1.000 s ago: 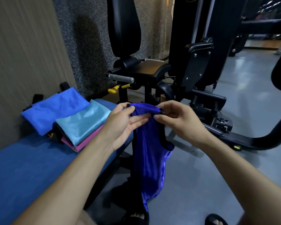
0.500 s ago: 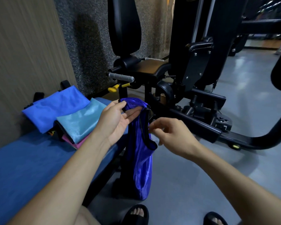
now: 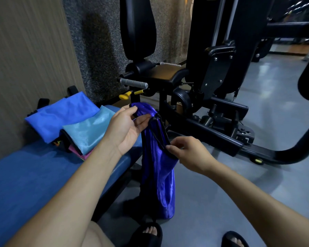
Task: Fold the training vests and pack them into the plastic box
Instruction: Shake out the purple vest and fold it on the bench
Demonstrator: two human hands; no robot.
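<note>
Folded pile: blue vest [image 3: 61, 116], pale teal vest [image 3: 88, 131] and pink vest [image 3: 82, 155] stacked at left centre of the frame, on the far end of the blue desk [image 3: 25, 184]; unmoved since the earlier frames.
Left hand [image 3: 127, 129]: centre of frame, thumb and fingers pinching the bunched top of the purple vest [image 3: 157, 168]; same grip as before, carried slightly left and lower.
Purple vest: hanging below the left hand, just off the desk edge, lower hem near the floor [image 3: 239, 202]; a second ago held up by both hands at the top.
Right hand [image 3: 189, 154]: dropped from the top to mid-height, fingertips pinching the black trim at the vest's right edge.
Meaning: probably gathering the side edge to make a lengthwise fold; folding begun, not finished.
Plastic box: nowhere in the frame; packing not started.
Right of frame: black gym machine [image 3: 212, 77], untouched.
</note>
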